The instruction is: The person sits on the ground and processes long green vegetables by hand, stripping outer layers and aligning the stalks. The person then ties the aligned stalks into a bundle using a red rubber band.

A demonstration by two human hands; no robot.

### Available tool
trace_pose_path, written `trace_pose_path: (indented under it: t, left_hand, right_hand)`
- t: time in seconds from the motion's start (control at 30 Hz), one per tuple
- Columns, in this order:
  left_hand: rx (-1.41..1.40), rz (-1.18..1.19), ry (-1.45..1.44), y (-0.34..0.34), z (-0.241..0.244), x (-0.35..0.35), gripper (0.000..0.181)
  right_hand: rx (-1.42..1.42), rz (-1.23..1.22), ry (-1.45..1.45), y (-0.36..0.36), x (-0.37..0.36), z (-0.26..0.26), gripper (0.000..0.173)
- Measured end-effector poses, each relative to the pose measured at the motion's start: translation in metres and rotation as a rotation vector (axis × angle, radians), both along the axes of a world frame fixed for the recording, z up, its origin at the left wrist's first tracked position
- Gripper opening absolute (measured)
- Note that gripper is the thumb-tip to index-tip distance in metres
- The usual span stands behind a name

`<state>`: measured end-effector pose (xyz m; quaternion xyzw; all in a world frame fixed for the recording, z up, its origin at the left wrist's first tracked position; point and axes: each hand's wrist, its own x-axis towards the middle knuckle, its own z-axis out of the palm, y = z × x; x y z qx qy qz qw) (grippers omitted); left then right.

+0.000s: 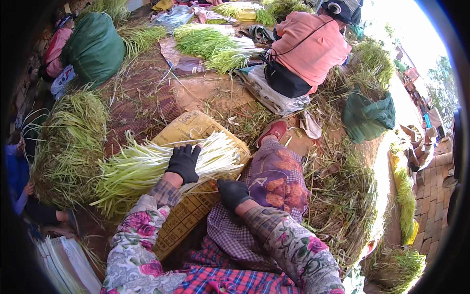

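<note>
A loose bundle of pale, blanched chive-like stalks [147,165] lies across a yellow printed carton [194,209], white ends to the right and yellow-green tips to the left. My left hand [184,162], in a black fingerless glove, presses over the bundle's top near the white ends. Just below those ends is my right hand [235,193], also black-gloved, with its fingers curled. A thin pale strand [203,192] runs from the bundle's underside to the right fingertips. Its far end is hidden under the stalks.
Heaped green stalks [73,147] stand at left; discarded leaves [337,194] cover the right. A seated person [310,47] works ahead beside laid-out chives [220,46]. Green sacks [93,47] stand farther back. A printed cloth [277,176] covers my leg, and white stalks [62,264] lie lower left.
</note>
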<state>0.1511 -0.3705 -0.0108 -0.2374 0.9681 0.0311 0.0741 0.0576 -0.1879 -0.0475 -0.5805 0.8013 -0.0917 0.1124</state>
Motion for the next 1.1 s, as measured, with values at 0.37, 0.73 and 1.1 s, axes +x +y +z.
trace_pose_path:
  t: [0.37,0.73,1.1]
  left_hand:
    - [0.067,-0.022,-0.022,0.003,0.006,0.004,0.094]
    - [-0.048,0.006,0.075,0.022,-0.010,0.008,0.100]
    - [-0.052,-0.021,0.177,0.014,-0.009,0.008,0.082]
  right_hand:
    - [-0.204,0.140,0.059,-0.015,-0.014,-0.032,0.017]
    - [-0.165,-0.006,-0.039,-0.032,-0.007,0.015,0.015]
    - [-0.173,0.365,0.038,-0.015,-0.015,-0.025,0.017]
